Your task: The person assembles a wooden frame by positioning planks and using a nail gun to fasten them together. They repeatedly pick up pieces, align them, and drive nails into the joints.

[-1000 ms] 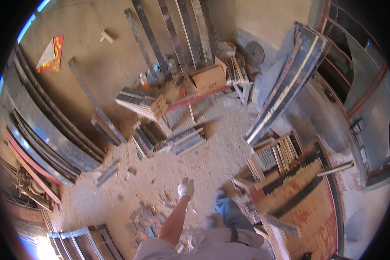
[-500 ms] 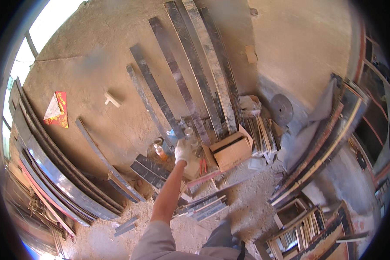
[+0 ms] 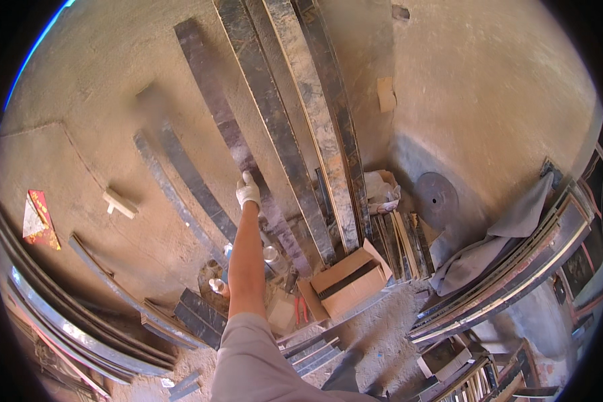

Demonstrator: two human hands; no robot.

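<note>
My left arm reaches forward and up from the lower edge. On it, my left hand (image 3: 248,193), in a white glove, closes at the left edge of a long purplish-brown plank (image 3: 222,120) leaning on the wall. The thumb lies near the plank's face; the other fingers are partly hidden. Beside this plank lean a dark board (image 3: 268,94) on the right and a narrower dark strip (image 3: 191,171) on the left. Below my forearm are a glass jar (image 3: 271,254) and a white-capped bottle (image 3: 217,286), which the arm partly covers. My right hand is out of the picture.
An open cardboard box (image 3: 348,281) sits at the planks' feet, with red-handled pliers (image 3: 302,309) to its left. Short boards (image 3: 409,244) and a round dark disc (image 3: 437,199) stand in the corner. Stacked long panels lean at left (image 3: 74,328) and right (image 3: 509,281).
My left hand has risen from beside the jar and bottle to the purplish-brown plank and closed at its edge. The view has shifted, bringing the wall and planks nearer.
</note>
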